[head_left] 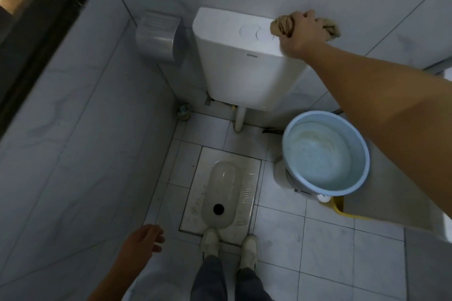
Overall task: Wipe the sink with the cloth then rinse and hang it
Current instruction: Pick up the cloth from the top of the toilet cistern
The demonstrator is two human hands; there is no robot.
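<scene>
Hands: our right hand [302, 32] fisted round bunched tan cloth [281, 25], pressed on cistern [239, 61] top at 1 o'clock; our left hand [144, 239] slack-fingered, holding nothing, at 7 o'clock. Cloth long axis runs 9-to-3, ends protruding either side of fist. Water-filled bucket [285, 151] at 4 o'clock, likely rinse spot, nearer right arm. Sink and hanging place not in view; cloth middle hidden under fingers.

The dispenser [159, 36] hangs left of the tank [244, 68]; the cloth [283, 24] lies on the tank's top. The pan [223, 193] lies below, the basin [318, 113] to its right.
</scene>
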